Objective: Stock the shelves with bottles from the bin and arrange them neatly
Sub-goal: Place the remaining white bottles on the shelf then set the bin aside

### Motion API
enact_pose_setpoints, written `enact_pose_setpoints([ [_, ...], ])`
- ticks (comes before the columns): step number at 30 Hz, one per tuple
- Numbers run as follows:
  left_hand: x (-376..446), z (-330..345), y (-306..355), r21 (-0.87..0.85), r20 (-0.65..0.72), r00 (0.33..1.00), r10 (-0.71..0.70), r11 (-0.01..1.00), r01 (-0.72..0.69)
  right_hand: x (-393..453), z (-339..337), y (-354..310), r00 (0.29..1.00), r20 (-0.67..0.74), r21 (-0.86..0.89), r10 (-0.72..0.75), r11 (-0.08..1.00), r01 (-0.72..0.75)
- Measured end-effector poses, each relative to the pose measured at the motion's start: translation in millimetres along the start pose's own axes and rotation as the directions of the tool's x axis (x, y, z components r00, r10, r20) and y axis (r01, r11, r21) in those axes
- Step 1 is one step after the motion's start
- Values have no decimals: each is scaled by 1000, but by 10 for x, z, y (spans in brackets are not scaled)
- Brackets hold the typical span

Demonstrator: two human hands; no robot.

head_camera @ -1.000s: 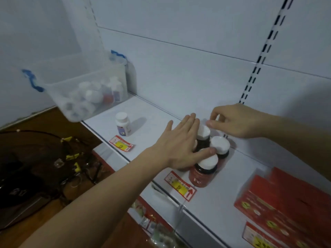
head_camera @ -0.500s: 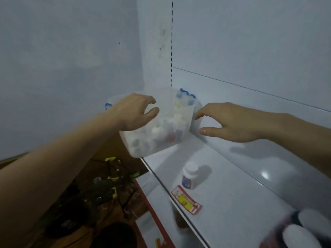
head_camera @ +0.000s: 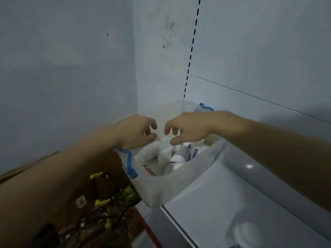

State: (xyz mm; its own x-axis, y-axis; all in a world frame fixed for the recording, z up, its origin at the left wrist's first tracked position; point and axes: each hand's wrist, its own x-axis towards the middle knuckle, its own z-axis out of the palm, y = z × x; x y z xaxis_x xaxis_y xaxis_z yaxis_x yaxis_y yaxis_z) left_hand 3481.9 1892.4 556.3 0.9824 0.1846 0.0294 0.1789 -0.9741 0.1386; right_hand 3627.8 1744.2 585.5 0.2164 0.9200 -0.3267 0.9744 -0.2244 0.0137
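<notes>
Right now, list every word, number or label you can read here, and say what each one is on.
None can be read.
Bottles in the clear bin: labels show as blurred colour patches only.
Red-edged item inside the bin: print too blurred.
White-capped bottle on the shelf: only the cap shows clearly.

Bg: pale blue wall [head_camera: 62, 68], corner stained w/ dark marks [head_camera: 167, 43]. Slotted upright strip [head_camera: 191, 51] on back panel. Lower left: brown floor [head_camera: 86, 179] w/ dark clutter, yellow bits [head_camera: 101, 202].
</notes>
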Motion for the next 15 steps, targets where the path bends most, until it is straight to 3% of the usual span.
enact_pose_setpoints([
  [2, 20, 59, -37, -29, -32, 999, -3, 1000, 2, 302, 106, -87, 996, 91, -36, -5, 999, 8],
  [6, -13, 84, -90, -120, -175, 981, -77, 991, 57, 648, 404, -160, 992, 128, -92, 18, 996, -6],
  [10, 3, 120, -138, -177, -187, 973, -134, 979, 101, 692, 471, -133, 998, 59, -85, -7, 996, 12],
  [13, 14, 122, -156, -246, -181, 970, -160, 963, 112, 502, 240, -48, 992, -124, 82, 0, 997, 10],
  [15, -14, 119, -144, -275, -166, 979, -121, 959, 72, 306, 81, 29, 974, -213, 352, 75, 936, 5],
])
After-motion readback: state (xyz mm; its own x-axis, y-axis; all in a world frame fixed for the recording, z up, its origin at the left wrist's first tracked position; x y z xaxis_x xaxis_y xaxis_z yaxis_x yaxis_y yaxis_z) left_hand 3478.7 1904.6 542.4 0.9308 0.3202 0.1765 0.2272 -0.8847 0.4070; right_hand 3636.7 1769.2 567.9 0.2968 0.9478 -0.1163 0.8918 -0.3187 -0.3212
